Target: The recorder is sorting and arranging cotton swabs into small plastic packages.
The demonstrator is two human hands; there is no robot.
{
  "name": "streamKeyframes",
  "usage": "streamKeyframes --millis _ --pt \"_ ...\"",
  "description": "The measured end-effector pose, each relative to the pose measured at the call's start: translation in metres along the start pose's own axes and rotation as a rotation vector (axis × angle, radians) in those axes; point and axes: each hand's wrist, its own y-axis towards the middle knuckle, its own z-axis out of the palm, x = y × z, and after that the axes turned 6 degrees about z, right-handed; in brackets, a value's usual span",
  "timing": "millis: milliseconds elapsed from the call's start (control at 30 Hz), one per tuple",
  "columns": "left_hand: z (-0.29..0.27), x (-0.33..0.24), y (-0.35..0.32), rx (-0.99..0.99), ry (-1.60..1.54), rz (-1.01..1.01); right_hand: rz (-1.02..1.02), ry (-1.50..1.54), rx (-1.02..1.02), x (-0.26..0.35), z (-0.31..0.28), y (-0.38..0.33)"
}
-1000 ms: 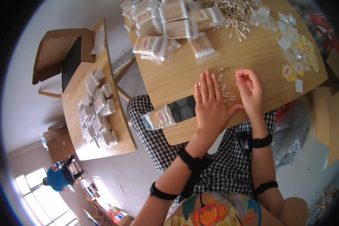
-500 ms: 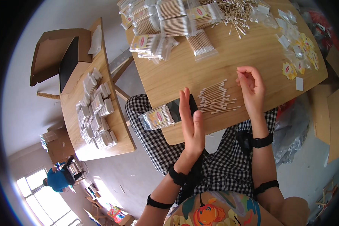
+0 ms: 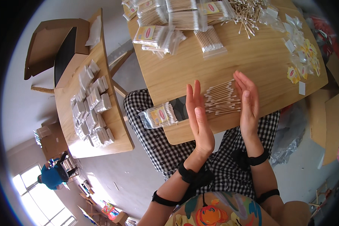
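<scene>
A row of cotton swabs [image 3: 221, 98] lies on the wooden table between my two hands. My left hand [image 3: 199, 118] stands on edge at the left ends of the swabs, fingers straight and held upright. At the right ends, my right hand [image 3: 248, 103] is flat with its palm turned inward, its fingers stretched out and touching or very near the tips. Left of my left hand, a clear bag [image 3: 159, 116] with a yellow label and swabs inside lies at the table's edge. A dark flat strip [image 3: 180, 108] sits between that bag and my left hand, partly hidden by it.
Filled swab bags [image 3: 182, 19] are stacked at the back left, beside a loose swab heap [image 3: 248, 13]. Yellow labels [image 3: 307, 56] and small clear bags [image 3: 295, 28] lie at the right. A side table [image 3: 116, 139] bears more packs and an open carton [image 3: 73, 52]. A person [image 3: 52, 175] is far off.
My right hand has come left and straightened from curled fingers to a flat palm against the swabs. My left hand has shifted right, and the swabs lie more evenly in line.
</scene>
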Motion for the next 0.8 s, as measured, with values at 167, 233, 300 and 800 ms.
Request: streamKeyframes --millis 167,233,300,800 --pt "0.001 0.000 -0.003 0.001 -0.012 0.015 0.007 0.080 0.021 -0.002 0.008 -0.003" --pt "0.001 -0.001 -0.003 -0.006 -0.010 0.029 -0.019 0.083 0.033 -0.004 0.007 -0.002" --pt "0.000 -0.002 -0.003 0.077 0.199 0.092 -0.041 0.087 0.012 -0.007 0.003 0.000" --pt "-0.005 0.010 0.031 0.657 1.503 0.471 -0.102 0.056 -0.071 -0.007 -0.012 0.007"
